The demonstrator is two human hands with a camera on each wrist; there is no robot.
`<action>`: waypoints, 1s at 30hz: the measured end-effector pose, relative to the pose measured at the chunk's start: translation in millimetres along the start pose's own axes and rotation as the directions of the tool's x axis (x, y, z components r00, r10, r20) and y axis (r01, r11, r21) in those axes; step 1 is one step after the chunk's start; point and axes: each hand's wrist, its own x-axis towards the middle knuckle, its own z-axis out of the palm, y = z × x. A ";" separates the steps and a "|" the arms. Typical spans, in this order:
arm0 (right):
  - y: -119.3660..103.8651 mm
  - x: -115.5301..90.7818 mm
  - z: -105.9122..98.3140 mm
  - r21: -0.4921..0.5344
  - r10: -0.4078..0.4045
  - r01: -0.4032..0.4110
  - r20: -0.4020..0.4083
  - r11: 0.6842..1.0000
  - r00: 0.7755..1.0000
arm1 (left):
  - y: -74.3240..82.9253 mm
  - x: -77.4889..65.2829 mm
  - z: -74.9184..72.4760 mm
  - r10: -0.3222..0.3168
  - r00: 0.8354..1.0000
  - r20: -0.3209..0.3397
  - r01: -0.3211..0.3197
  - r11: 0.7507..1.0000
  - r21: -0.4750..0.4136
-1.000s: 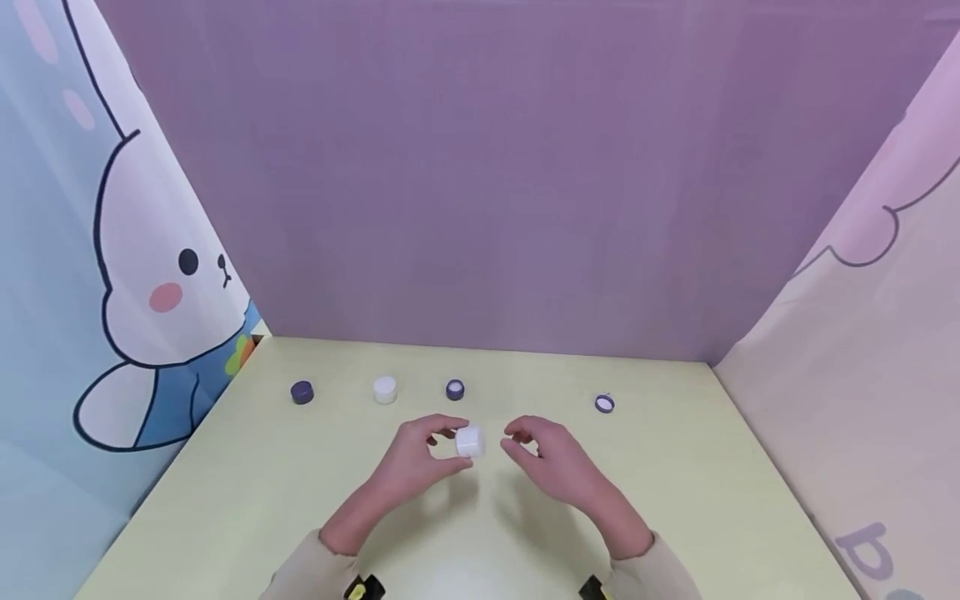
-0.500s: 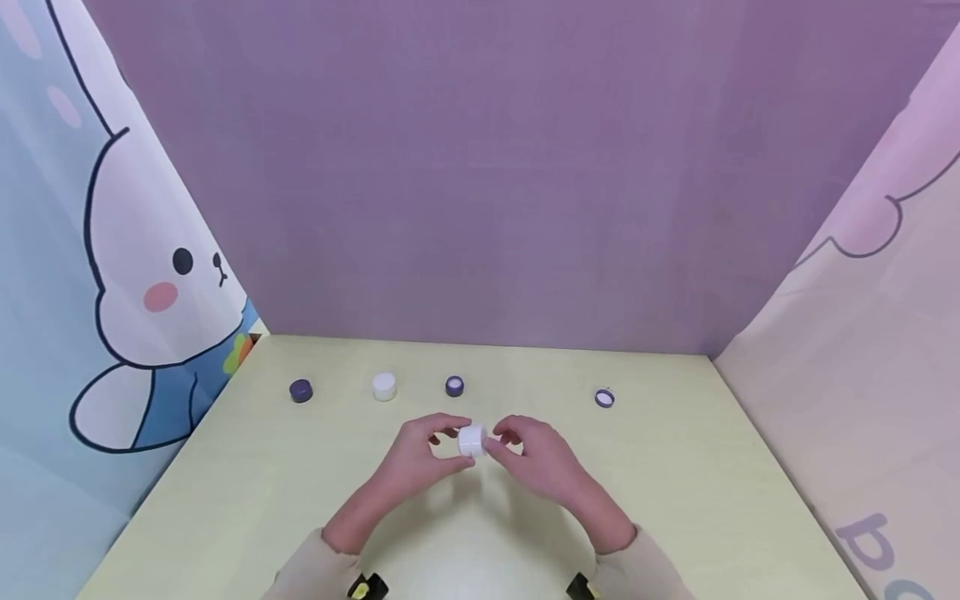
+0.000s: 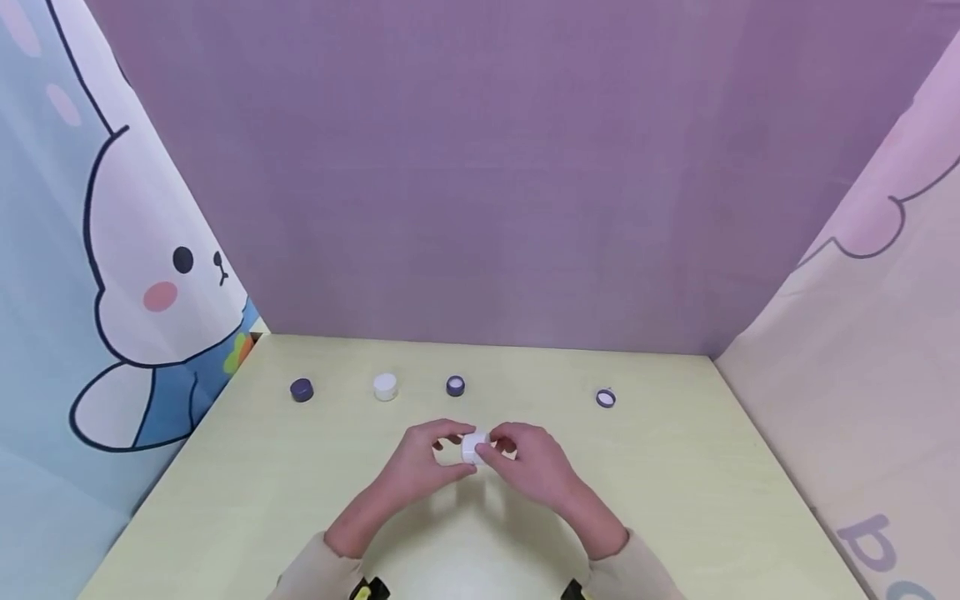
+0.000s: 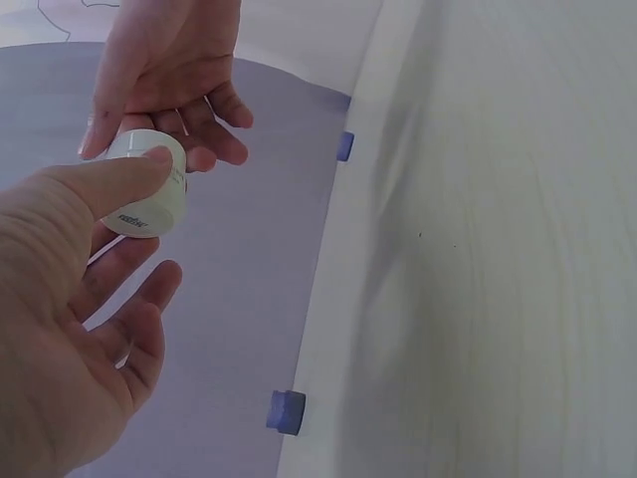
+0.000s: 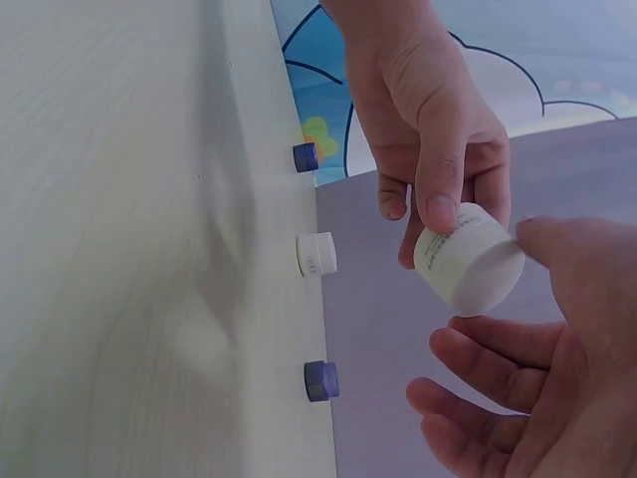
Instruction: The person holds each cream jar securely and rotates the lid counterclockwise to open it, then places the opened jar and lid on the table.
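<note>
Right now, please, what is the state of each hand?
Left hand: holding the white jar at one end.
Right hand: pinching the same white jar at its other end.

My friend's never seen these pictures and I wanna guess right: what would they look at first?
Probably the big rabbit on the blue cloth at the left of the head view, beside the huge purple backdrop. Next might be the small white jar, held between the left hand and right hand above the table. Then perhaps the white tub standing farther back on the table.
</note>
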 end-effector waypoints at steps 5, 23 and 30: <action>-1.2 -0.7 1.7 0.038 0.014 -0.014 0.008 0.999 1.000 | 1.2 -1.6 -0.2 0.008 1.000 -0.003 -0.008 1.000 -0.001; -7.1 -1.7 1.5 0.181 0.038 -0.038 0.003 0.983 0.999 | -3.8 -2.0 -7.5 0.000 0.998 0.060 -0.001 1.000 0.009; -7.7 -3.9 2.0 0.197 0.036 -0.037 0.008 0.980 0.999 | -5.1 -2.9 -9.2 -0.015 0.996 0.089 0.020 0.999 -0.048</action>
